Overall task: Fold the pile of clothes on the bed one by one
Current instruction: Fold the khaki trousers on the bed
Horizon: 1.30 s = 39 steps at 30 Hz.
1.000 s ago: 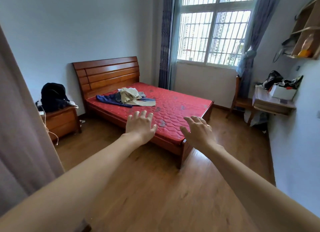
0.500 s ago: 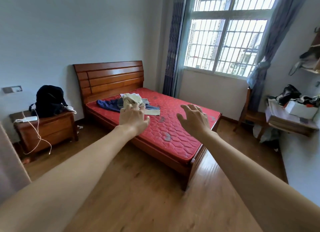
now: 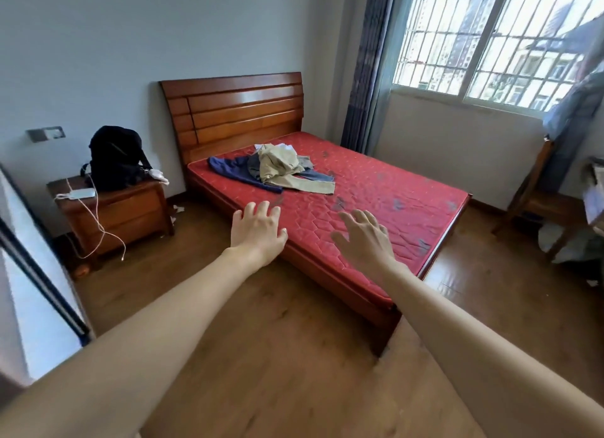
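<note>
A: Red quilted mattress (image 3: 376,189) on a wooden bed (image 3: 327,274); confirm location of the work items.

B: The pile of clothes (image 3: 277,168) lies on the mattress at the headboard (image 3: 235,107) end, toward the left side. Visible components: a beige garment (image 3: 281,163) on top, a dark blue garment (image 3: 235,169) spread out to the left beneath it, a denim piece (image 3: 315,175) projecting to the right, and a white item at the rear of the heap. The pile is unfolded.

A: Report hand status.

B: Left hand (image 3: 256,231): palm down, fingers spread, holding nothing. It appears in front of the near left edge of the bed. Right hand (image 3: 364,241): palm down, fingers spread, holding nothing. It appears over the foot end of the mattress. Both arms are bare and extended forward. Both hands are well apart from the pile; contact with the mattress cannot be determined from this view.

A: List surrounding items.

B: A wooden nightstand (image 3: 130,218) stands left of the bed. On it: a black backpack (image 3: 116,158) and a white charger (image 3: 81,194) with a cable hanging down the front. A barred window (image 3: 490,38) sits at upper right with a curtain (image 3: 366,68) beside it. A wooden chair (image 3: 536,202) stands against the right wall. The floor (image 3: 261,356) is wood-patterned.
</note>
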### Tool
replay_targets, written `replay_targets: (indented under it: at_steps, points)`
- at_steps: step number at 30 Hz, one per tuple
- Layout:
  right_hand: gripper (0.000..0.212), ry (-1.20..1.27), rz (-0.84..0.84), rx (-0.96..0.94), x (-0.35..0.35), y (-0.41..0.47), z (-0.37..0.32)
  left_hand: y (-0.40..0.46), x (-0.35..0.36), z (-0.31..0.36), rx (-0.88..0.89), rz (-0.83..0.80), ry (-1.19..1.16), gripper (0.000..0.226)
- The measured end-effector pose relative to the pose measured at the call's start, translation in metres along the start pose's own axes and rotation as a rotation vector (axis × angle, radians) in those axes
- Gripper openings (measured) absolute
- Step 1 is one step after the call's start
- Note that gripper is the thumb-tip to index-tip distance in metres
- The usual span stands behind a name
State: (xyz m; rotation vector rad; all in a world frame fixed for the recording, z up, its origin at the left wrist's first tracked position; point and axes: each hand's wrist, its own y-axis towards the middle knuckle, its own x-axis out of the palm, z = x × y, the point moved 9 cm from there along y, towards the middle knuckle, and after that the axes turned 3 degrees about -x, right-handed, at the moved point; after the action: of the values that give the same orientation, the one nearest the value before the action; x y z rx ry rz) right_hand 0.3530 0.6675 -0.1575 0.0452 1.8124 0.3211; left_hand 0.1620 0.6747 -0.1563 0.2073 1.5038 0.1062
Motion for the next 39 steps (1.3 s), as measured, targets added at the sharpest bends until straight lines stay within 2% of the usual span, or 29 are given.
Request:
replay_targets:
  at_steps: [11, 22, 25, 34, 39]
  points:
    - [0.052, 0.023, 0.081, -0.126, 0.001, 0.213, 0.036, 0.188, -0.002, -0.015, -0.132, 0.092, 0.069, 0.056]
    - [0.050, 0.083, -0.148, -0.133, 0.123, 0.331, 0.045, 0.291, 0.100, -0.057, -0.197, -0.080, 0.068, 0.056]
    - [0.048, 0.065, -0.138, -0.144, 0.138, 0.377, 0.037, 0.339, 0.111, -0.079, -0.195, -0.073, 0.059, 0.056]
    - [0.045, 0.056, 0.037, -0.149, 0.134, 0.533, -0.005, 0.482, 0.091, -0.155, -0.183, 0.035, 0.042, 0.054]
    - [0.048, 0.080, -0.093, -0.120, 0.192, 0.569, -0.010, 0.521, 0.133, -0.177, -0.164, -0.048, 0.043, 0.056]
